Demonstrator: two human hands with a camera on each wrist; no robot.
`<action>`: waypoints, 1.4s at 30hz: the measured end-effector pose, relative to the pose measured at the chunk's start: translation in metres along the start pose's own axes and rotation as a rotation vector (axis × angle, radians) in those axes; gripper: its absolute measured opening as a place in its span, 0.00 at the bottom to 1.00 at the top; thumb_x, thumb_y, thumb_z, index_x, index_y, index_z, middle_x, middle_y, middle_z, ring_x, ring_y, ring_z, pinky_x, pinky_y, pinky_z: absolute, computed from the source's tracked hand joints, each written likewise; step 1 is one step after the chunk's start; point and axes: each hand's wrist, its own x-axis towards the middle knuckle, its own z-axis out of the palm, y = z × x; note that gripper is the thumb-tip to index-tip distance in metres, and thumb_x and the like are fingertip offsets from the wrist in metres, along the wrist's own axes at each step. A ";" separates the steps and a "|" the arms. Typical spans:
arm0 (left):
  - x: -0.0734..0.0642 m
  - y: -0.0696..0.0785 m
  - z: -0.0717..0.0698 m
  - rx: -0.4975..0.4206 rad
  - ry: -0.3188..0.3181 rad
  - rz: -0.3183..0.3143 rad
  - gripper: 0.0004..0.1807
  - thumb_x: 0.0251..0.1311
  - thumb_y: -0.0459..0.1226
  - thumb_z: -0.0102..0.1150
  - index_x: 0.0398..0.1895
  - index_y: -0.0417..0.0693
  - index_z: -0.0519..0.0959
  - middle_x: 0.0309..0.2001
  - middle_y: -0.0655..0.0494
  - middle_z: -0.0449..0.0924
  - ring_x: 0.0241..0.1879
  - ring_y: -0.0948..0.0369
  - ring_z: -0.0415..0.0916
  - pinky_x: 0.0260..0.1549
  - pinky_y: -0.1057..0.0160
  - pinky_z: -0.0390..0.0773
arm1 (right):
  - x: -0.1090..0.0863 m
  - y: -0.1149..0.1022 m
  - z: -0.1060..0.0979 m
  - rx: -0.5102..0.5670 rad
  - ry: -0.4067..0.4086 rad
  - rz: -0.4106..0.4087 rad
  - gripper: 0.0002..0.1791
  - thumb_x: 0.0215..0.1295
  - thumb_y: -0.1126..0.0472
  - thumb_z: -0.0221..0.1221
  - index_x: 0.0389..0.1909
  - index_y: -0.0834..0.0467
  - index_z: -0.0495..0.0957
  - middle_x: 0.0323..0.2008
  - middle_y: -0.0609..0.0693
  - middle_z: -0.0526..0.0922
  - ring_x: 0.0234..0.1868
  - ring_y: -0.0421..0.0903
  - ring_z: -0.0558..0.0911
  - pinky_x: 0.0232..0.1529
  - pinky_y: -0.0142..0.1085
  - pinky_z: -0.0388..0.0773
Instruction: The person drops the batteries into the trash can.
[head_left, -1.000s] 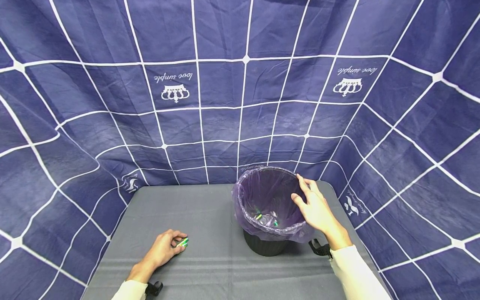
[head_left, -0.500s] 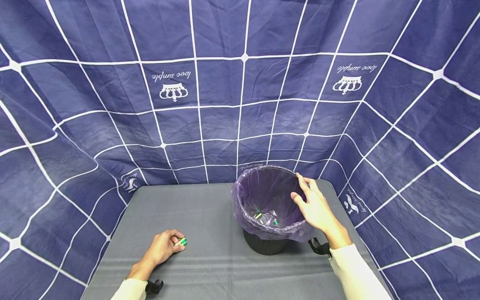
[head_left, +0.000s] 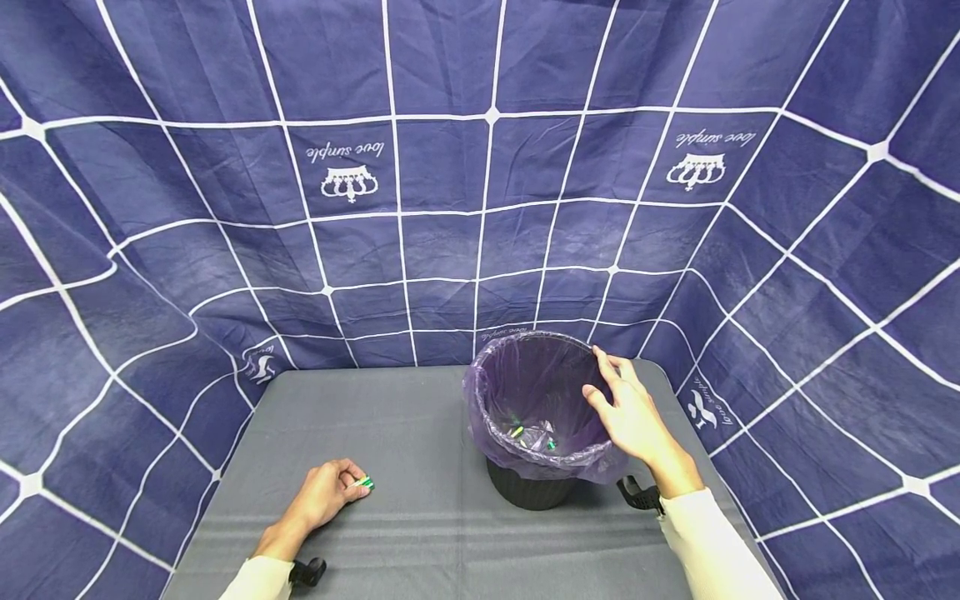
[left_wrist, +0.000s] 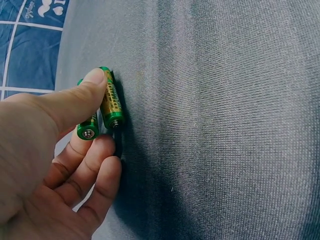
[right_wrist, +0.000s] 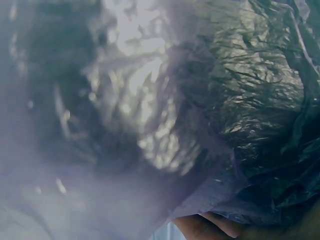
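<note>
My left hand is low over the left part of the table, pinching two small green and gold batteries. In the left wrist view, one battery lies under the thumb tip. The other battery shows its end behind the thumb, and the remaining fingers curl loosely below. On the right, my right hand rests at the rim of a black trash bin, index finger along the edge and thumb spread over the opening. A purple bin liner folds over the rim; in the right wrist view, the liner covers most of my fingers.
Inside the bin, near its bottom, lie a few small pieces, among them a yellow-green one and a green one. A grey cloth covers the table. Blue curtains with white lines enclose its back and sides.
The left thumb and fingers have drawn in a little around the batteries, which have turned slightly and show less. The right hand and the bin stay in place.
</note>
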 end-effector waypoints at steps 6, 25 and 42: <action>0.001 -0.001 -0.001 0.002 0.007 0.034 0.14 0.60 0.36 0.90 0.42 0.50 0.90 0.29 0.61 0.87 0.25 0.72 0.73 0.31 0.68 0.74 | -0.001 -0.004 -0.002 0.007 0.009 -0.008 0.40 0.88 0.52 0.58 0.92 0.63 0.62 0.81 0.73 0.71 0.79 0.78 0.78 0.76 0.77 0.75; 0.004 0.024 -0.013 0.029 0.066 0.153 0.07 0.71 0.36 0.82 0.47 0.52 0.92 0.34 0.60 0.82 0.31 0.73 0.73 0.34 0.68 0.75 | 0.000 -0.005 -0.001 -0.009 0.013 -0.017 0.40 0.88 0.52 0.58 0.92 0.62 0.62 0.80 0.72 0.72 0.78 0.78 0.78 0.75 0.76 0.77; 0.011 0.070 -0.020 0.037 0.212 0.445 0.10 0.75 0.30 0.76 0.51 0.54 0.92 0.35 0.62 0.88 0.31 0.74 0.80 0.33 0.66 0.82 | -0.001 -0.005 -0.001 -0.016 0.009 -0.016 0.40 0.88 0.52 0.57 0.92 0.64 0.62 0.81 0.73 0.71 0.79 0.78 0.77 0.76 0.76 0.76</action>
